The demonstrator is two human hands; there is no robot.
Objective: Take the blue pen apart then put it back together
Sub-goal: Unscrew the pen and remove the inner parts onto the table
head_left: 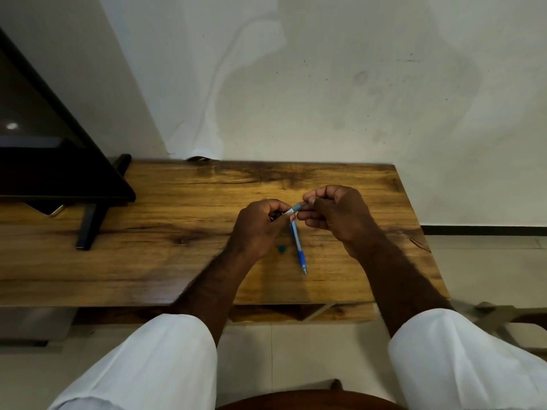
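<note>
Pinching the top end of the blue pen (297,241), both grips are closed on it. The left hand (262,224) curls round the thin pale barrel, and the right hand (334,213) nips the light blue cap end with thumb and finger. The pen is long and smooth, with a darker blue band near its shiny pointed tip, which aims back at the person. Just beside it a small green piece (281,249) lies on the brown, streaky wooden surface (177,261). A black stand (88,226) sits far left.

Left hand (260,227) and right hand (336,214) cover the blue pen (298,245) at its top.
</note>
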